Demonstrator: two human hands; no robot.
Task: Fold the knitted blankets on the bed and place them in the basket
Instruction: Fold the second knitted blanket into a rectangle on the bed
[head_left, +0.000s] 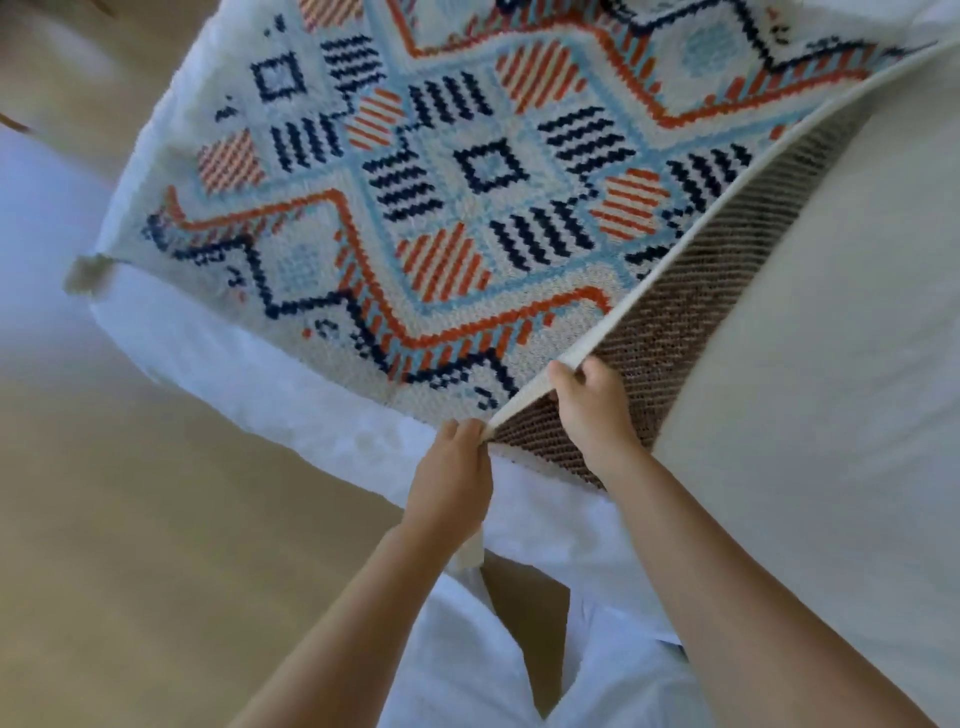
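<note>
A knitted blanket (467, 171) with a white ground and navy, orange and light-blue geometric patterns lies spread over the white bed (831, 364). Its right edge is lifted, showing a brown-striped underside (675, 322). My left hand (452, 467) pinches the blanket's near corner at the bed's edge. My right hand (587, 410) grips the lifted white border a little further along, fingers curled over it. A small tassel (78, 275) hangs at the blanket's far left corner. No basket is in view.
Beige floor (156, 519) runs along the left of the bed. White bedding (545, 519) hangs over the near edge. My legs in white clothing (467, 665) stand close against the bed at the bottom of the view.
</note>
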